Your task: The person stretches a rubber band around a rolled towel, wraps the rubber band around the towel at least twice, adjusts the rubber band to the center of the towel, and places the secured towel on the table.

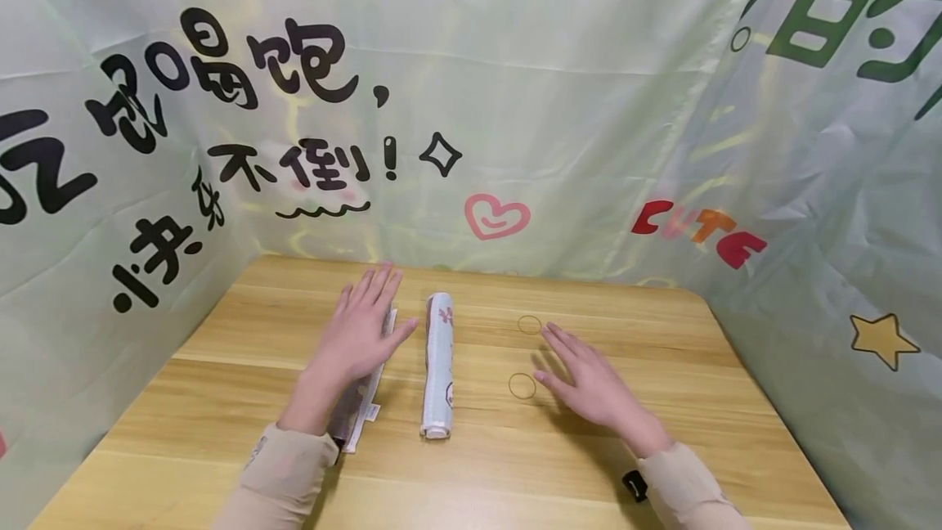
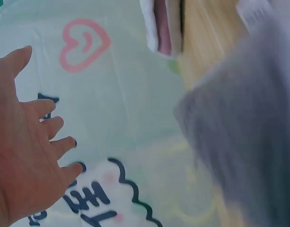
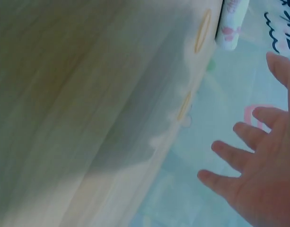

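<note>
My left hand (image 1: 361, 338) is held with fingers straight and thumb spread, above a greyish flat cloth-like piece (image 1: 347, 414) with a white edge and a small tag. The hand hides much of that piece, and in the left wrist view the grey surface (image 2: 244, 118) is blurred. Between the hands lies a white roll (image 1: 438, 366) with pink prints, lengthwise on the table. Over on the right, my right hand (image 1: 592, 379) hovers palm down, fingers extended, holding nothing. Beside its fingertips are two thin rubber bands, one farther (image 1: 529, 316) and one nearer (image 1: 522, 375).
The wooden table (image 1: 294, 285) has rounded far corners. Printed fabric curtains (image 1: 574, 145) with lettering, a heart and a star enclose its back and sides.
</note>
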`<act>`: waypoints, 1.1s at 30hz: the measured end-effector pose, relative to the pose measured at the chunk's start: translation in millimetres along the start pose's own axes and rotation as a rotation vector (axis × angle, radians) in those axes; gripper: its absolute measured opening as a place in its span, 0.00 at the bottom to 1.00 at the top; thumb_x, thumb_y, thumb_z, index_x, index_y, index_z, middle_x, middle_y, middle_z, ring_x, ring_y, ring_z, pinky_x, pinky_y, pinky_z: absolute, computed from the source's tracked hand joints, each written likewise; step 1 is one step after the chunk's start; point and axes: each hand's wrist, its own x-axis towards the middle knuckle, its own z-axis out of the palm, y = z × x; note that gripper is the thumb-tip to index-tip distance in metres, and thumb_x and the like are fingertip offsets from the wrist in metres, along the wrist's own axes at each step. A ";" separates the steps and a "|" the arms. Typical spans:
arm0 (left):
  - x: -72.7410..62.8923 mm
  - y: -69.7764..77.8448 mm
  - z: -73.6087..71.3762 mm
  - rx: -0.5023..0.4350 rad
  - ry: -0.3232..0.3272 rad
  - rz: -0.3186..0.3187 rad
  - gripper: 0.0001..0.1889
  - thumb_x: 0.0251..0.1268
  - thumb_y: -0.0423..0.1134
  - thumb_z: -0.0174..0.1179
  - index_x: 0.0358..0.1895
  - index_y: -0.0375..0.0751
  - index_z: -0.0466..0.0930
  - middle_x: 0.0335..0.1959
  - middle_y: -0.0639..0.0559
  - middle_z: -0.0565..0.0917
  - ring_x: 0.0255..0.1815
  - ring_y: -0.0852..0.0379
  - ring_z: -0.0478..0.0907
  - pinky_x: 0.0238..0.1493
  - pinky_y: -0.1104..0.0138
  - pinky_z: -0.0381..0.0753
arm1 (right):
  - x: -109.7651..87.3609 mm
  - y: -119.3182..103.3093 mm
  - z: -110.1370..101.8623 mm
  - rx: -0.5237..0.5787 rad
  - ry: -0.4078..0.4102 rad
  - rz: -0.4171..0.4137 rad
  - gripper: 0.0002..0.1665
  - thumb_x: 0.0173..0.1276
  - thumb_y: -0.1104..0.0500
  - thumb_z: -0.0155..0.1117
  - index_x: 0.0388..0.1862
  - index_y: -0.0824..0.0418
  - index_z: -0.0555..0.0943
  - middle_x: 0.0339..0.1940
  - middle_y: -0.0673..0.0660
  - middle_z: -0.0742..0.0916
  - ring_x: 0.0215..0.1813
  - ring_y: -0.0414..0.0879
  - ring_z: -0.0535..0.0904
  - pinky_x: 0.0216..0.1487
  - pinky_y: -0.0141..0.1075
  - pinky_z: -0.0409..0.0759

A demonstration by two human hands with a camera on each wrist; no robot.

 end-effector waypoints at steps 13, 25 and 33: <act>17.7 54.3 27.7 -0.013 -0.111 -0.002 0.46 0.76 0.69 0.48 0.85 0.47 0.46 0.87 0.51 0.43 0.86 0.43 0.42 0.82 0.41 0.41 | 7.7 5.6 14.0 0.085 -0.222 -0.120 0.41 0.78 0.46 0.64 0.81 0.63 0.65 0.79 0.65 0.71 0.78 0.66 0.66 0.76 0.62 0.63; 32.6 71.2 67.1 -0.051 -0.127 -0.182 0.45 0.76 0.68 0.50 0.85 0.47 0.49 0.87 0.49 0.46 0.86 0.42 0.44 0.81 0.39 0.44 | 23.2 13.4 18.3 0.054 -0.182 -0.182 0.30 0.76 0.55 0.67 0.73 0.64 0.75 0.67 0.63 0.81 0.68 0.62 0.76 0.68 0.60 0.75; 49.4 47.7 92.7 -0.031 -0.131 -0.272 0.45 0.76 0.63 0.55 0.84 0.41 0.52 0.85 0.42 0.50 0.84 0.37 0.48 0.79 0.36 0.48 | 33.2 12.9 20.9 0.114 -0.191 -0.232 0.20 0.74 0.63 0.68 0.63 0.65 0.82 0.53 0.58 0.85 0.48 0.49 0.80 0.48 0.44 0.81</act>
